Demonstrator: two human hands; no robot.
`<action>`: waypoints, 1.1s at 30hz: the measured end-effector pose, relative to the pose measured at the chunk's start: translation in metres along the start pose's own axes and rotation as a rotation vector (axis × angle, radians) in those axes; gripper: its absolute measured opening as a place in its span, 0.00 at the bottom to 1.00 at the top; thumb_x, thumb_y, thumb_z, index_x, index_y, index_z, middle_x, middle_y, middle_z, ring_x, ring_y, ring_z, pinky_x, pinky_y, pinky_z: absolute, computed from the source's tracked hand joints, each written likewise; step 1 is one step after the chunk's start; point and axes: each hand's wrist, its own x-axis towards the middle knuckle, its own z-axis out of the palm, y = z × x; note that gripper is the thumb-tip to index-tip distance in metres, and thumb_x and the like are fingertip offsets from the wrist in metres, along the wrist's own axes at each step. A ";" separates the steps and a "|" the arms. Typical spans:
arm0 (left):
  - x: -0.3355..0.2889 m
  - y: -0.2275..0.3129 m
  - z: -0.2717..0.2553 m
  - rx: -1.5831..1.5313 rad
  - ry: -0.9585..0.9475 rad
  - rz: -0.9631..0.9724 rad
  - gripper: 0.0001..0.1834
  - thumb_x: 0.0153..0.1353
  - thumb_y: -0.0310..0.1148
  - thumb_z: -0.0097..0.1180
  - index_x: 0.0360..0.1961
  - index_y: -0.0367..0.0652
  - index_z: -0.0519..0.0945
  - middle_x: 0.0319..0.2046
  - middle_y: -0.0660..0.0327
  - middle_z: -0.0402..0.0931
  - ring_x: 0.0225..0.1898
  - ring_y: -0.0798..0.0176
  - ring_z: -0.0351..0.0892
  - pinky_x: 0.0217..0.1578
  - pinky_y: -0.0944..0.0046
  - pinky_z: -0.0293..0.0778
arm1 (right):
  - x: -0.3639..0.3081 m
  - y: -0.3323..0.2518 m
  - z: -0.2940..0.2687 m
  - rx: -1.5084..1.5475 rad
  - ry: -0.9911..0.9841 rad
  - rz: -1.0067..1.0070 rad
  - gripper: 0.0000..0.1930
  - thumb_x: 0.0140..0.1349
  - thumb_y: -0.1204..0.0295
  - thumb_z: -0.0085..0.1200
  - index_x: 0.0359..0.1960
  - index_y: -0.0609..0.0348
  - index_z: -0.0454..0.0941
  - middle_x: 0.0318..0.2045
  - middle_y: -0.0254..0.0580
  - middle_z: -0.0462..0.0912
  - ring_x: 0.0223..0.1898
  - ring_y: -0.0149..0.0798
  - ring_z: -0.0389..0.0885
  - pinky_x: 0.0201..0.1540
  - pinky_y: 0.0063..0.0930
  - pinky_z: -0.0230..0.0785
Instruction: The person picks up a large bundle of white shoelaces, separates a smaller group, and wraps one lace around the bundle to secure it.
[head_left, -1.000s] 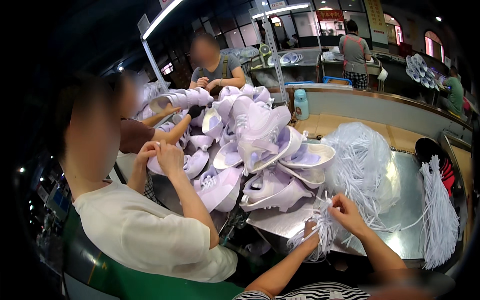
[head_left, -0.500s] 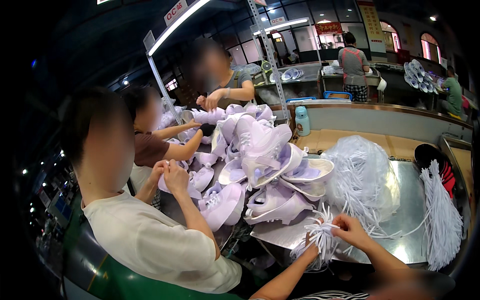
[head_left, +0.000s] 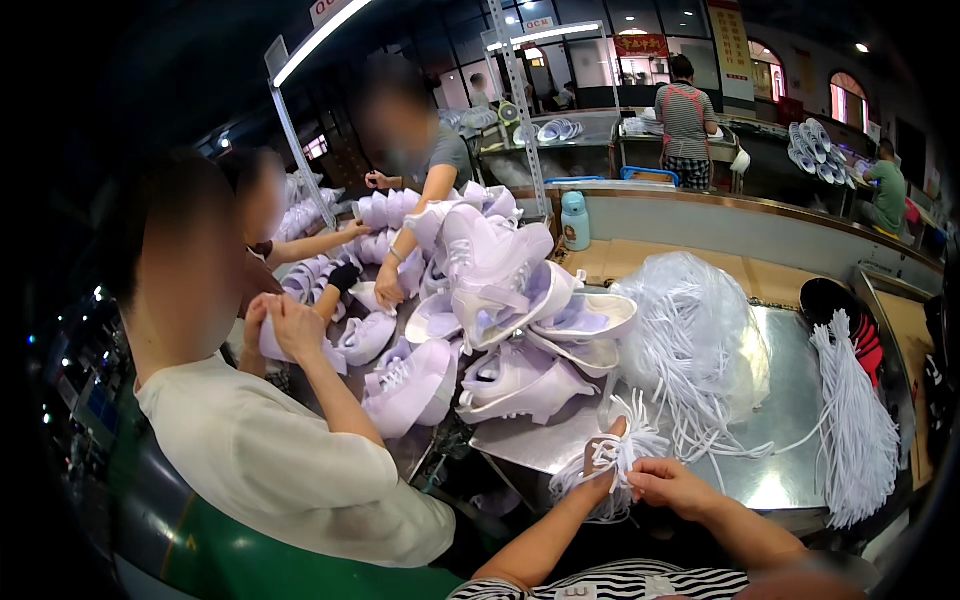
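At the bottom of the frame, the wearer's black-and-white striped garment (head_left: 620, 580) shows between two bare forearms. The left hand (head_left: 603, 455), right of centre in the lower frame, is wrapped around a bundle of white laces (head_left: 642, 442), whose loose ends fan out over it and hide most of its fingers. Just beside it, the right hand (head_left: 675, 486) has thumb and fingertips pinched together on strands at the bundle's lower right edge. Beyond them a shiny metal tabletop (head_left: 795, 385) spreads to the right, bearing a clear plastic bag (head_left: 700, 300) stuffed with more white laces, some trailing out. At the right side hangs a second lace bunch (head_left: 858, 435), below a black bowl (head_left: 828, 298) and a red item (head_left: 866, 345) beside it. At the lower left stands a co-worker in a white shirt (head_left: 270, 460), both hands raised together. In the middle of the frame pale lilac shoes (head_left: 500, 265) lie in a tall heap; a light-blue bottle (head_left: 575, 222) stands upright to its right. Behind the heap, a co-worker in grey (head_left: 447, 155) reaches down among the shoes, and a black-gloved hand (head_left: 343, 277) is near them at left. In the upper right, a person in a red apron (head_left: 688, 125) stands at a far bench, and another in green (head_left: 888, 190) is near the edge.
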 end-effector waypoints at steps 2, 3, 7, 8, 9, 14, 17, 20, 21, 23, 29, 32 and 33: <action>-0.003 -0.009 0.000 0.028 -0.032 -0.010 0.15 0.59 0.30 0.53 0.47 0.39 0.73 0.33 0.61 0.77 0.31 0.65 0.77 0.31 0.64 0.73 | -0.008 0.008 0.008 0.209 0.003 0.023 0.09 0.67 0.65 0.50 0.36 0.57 0.73 0.22 0.28 0.71 0.19 0.18 0.57 0.21 0.16 0.48; -0.005 -0.014 -0.003 0.057 -0.049 -0.011 0.15 0.59 0.30 0.53 0.47 0.39 0.73 0.33 0.61 0.78 0.31 0.65 0.77 0.31 0.64 0.73 | -0.012 0.012 0.012 0.317 -0.002 0.032 0.08 0.67 0.66 0.49 0.36 0.57 0.72 0.22 0.28 0.70 0.18 0.18 0.56 0.20 0.16 0.48; -0.024 -0.086 -0.008 0.269 -0.147 0.105 0.14 0.59 0.30 0.53 0.46 0.39 0.74 0.33 0.61 0.78 0.32 0.65 0.78 0.31 0.64 0.73 | -0.029 0.017 0.020 0.286 -0.017 -0.050 0.08 0.68 0.66 0.48 0.34 0.57 0.69 0.25 0.30 0.70 0.18 0.21 0.56 0.20 0.16 0.47; -0.033 -0.112 -0.020 0.376 -0.151 0.169 0.14 0.59 0.30 0.53 0.46 0.39 0.75 0.34 0.61 0.78 0.32 0.65 0.78 0.31 0.64 0.73 | -0.027 0.019 0.023 0.276 -0.029 -0.032 0.08 0.67 0.67 0.50 0.33 0.57 0.72 0.23 0.27 0.70 0.19 0.23 0.61 0.24 0.16 0.54; -0.040 -0.134 -0.035 0.485 -0.142 0.246 0.14 0.59 0.30 0.53 0.46 0.39 0.75 0.34 0.61 0.79 0.32 0.65 0.78 0.31 0.64 0.73 | -0.025 0.017 0.030 0.065 -0.054 -0.187 0.08 0.67 0.68 0.50 0.33 0.58 0.73 0.24 0.28 0.71 0.22 0.23 0.64 0.27 0.16 0.57; 0.016 0.005 -0.016 0.009 0.069 0.108 0.14 0.59 0.30 0.53 0.46 0.39 0.75 0.34 0.60 0.79 0.33 0.64 0.78 0.32 0.63 0.73 | -0.047 0.010 0.056 -0.149 -0.360 -0.036 0.08 0.68 0.72 0.48 0.38 0.63 0.77 0.39 0.37 0.80 0.44 0.26 0.74 0.49 0.19 0.65; 0.024 0.033 -0.027 -0.010 0.142 0.141 0.14 0.59 0.30 0.53 0.45 0.38 0.76 0.35 0.60 0.80 0.33 0.64 0.78 0.32 0.63 0.73 | -0.044 0.001 0.065 0.060 -0.145 -0.047 0.10 0.69 0.73 0.45 0.48 0.65 0.72 0.36 0.41 0.83 0.33 0.26 0.77 0.40 0.19 0.69; 0.028 0.035 -0.013 -0.016 0.149 0.185 0.14 0.59 0.29 0.53 0.45 0.38 0.76 0.35 0.60 0.80 0.33 0.63 0.78 0.33 0.62 0.74 | -0.034 0.005 0.034 -0.155 0.302 -0.339 0.09 0.66 0.75 0.47 0.46 0.59 0.71 0.33 0.41 0.84 0.22 0.22 0.70 0.26 0.15 0.64; 0.029 0.035 -0.012 -0.022 0.148 0.192 0.14 0.59 0.29 0.53 0.45 0.37 0.76 0.35 0.60 0.80 0.34 0.63 0.78 0.33 0.62 0.74 | -0.024 0.006 0.020 -0.193 0.434 -0.388 0.10 0.64 0.77 0.50 0.46 0.60 0.70 0.35 0.39 0.81 0.23 0.21 0.70 0.27 0.14 0.64; 0.032 0.027 -0.008 -0.025 0.152 0.211 0.14 0.59 0.29 0.53 0.45 0.37 0.76 0.35 0.59 0.80 0.34 0.63 0.78 0.33 0.62 0.74 | -0.004 0.003 0.004 -0.308 0.563 -0.550 0.16 0.61 0.79 0.52 0.51 0.60 0.68 0.37 0.35 0.76 0.25 0.21 0.70 0.27 0.13 0.65; 0.035 0.032 -0.007 -0.149 0.174 0.055 0.12 0.56 0.30 0.55 0.40 0.35 0.78 0.32 0.58 0.81 0.33 0.65 0.78 0.33 0.62 0.73 | 0.035 -0.029 0.003 -0.759 0.673 -0.670 0.25 0.55 0.79 0.58 0.55 0.58 0.66 0.35 0.35 0.74 0.22 0.25 0.70 0.24 0.18 0.63; 0.034 0.034 -0.008 0.292 0.136 0.248 0.14 0.55 0.31 0.53 0.42 0.40 0.79 0.35 0.49 0.80 0.37 0.50 0.80 0.38 0.56 0.72 | 0.055 -0.015 -0.032 -0.815 0.651 -0.705 0.16 0.52 0.79 0.60 0.44 0.58 0.75 0.29 0.37 0.75 0.20 0.28 0.71 0.23 0.21 0.64; 0.035 0.039 -0.005 0.303 0.137 0.228 0.13 0.55 0.30 0.52 0.42 0.40 0.78 0.35 0.49 0.80 0.38 0.50 0.80 0.38 0.57 0.72 | 0.060 -0.012 -0.036 -0.836 0.651 -0.714 0.13 0.53 0.79 0.60 0.41 0.58 0.77 0.27 0.37 0.75 0.20 0.28 0.71 0.23 0.21 0.64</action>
